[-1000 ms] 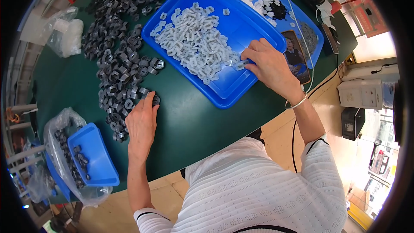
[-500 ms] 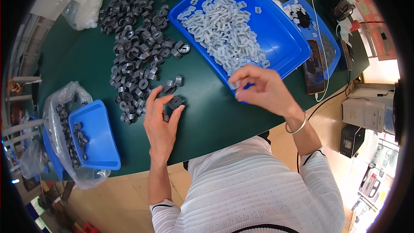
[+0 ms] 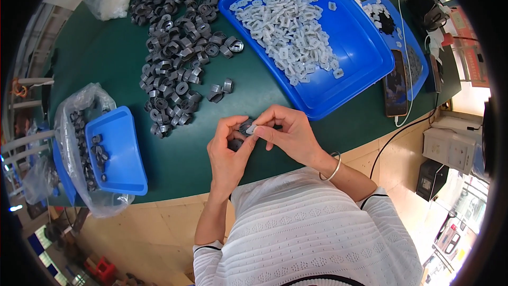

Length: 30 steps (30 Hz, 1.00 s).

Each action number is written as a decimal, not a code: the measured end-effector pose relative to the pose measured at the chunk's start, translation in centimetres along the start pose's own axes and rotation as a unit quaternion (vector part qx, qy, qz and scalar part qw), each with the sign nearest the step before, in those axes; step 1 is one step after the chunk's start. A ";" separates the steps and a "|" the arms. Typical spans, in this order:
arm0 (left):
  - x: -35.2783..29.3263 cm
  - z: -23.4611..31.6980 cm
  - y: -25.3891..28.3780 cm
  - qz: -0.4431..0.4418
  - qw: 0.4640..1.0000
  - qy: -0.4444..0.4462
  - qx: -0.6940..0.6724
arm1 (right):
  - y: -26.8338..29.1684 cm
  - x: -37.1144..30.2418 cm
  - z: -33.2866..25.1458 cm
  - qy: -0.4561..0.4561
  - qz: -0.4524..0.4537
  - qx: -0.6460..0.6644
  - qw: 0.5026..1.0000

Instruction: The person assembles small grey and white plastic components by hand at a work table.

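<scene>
My left hand (image 3: 226, 160) pinches a dark grey ring-shaped plastic part (image 3: 244, 126) between thumb and fingers, over the near edge of the green table. A second dark part (image 3: 234, 144) sits in the curl of the same hand, partly hidden by its fingers. My right hand (image 3: 294, 136), with a bangle at the wrist, grips a small white plastic piece (image 3: 252, 128) and brings it against the dark ring. Fingertips cover much of where the two meet. Just beyond lie two loose dark parts (image 3: 216, 94), beside a heap of similar grey parts (image 3: 174, 58).
A big blue tray (image 3: 344, 55) holds many white pieces. At left, a smaller blue tray (image 3: 127, 151) with several dark parts stands by a clear plastic bag (image 3: 87, 103). A phone (image 3: 396, 87) on a white cable lies at right, near another blue tray (image 3: 418, 69).
Both hands have come together near the table's front edge. The left moved right and nearer with the dark part; the right left the blue tray's edge, carrying the white piece to it.
</scene>
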<state>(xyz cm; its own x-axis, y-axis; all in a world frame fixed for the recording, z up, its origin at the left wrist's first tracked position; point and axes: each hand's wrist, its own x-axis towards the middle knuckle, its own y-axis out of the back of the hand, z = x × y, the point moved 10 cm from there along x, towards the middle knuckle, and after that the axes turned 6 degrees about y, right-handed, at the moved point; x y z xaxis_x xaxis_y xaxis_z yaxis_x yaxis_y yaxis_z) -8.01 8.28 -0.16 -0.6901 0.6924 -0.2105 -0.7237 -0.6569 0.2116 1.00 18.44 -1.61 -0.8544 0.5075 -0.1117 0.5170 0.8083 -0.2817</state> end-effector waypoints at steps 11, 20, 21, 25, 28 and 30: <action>-0.9 -2.3 -1.8 -0.076 0.962 0.138 -0.223 | 1.6 -0.4 0.5 -0.030 0.051 -0.071 0.996; -0.8 -2.8 -1.7 -0.036 0.960 0.107 -0.256 | 1.3 -0.1 0.1 0.011 0.043 -0.095 0.994; -0.9 -2.8 -1.8 -0.037 0.960 0.107 -0.256 | 1.2 0.0 0.1 -0.001 0.038 -0.095 0.995; -1.3 -1.9 -1.6 -0.013 0.977 0.053 -0.205 | 0.9 0.5 0.1 0.013 -0.014 -0.123 0.992; -1.3 -1.5 -1.5 0.000 0.980 0.033 -0.196 | 0.9 0.9 0.9 -0.015 -0.033 -0.090 0.995; -1.3 -1.3 -1.5 0.001 0.977 0.035 -0.209 | 0.8 1.0 0.7 -0.016 -0.019 -0.051 0.998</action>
<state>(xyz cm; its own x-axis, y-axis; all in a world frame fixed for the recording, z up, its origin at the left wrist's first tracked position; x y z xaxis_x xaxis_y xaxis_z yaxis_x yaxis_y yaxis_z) -6.01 8.02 -1.46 -0.6803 0.6783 -0.2776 -0.6523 -0.7331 -0.1926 0.51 19.39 -2.65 -0.8741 0.4669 -0.1340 0.4850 0.8540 -0.1882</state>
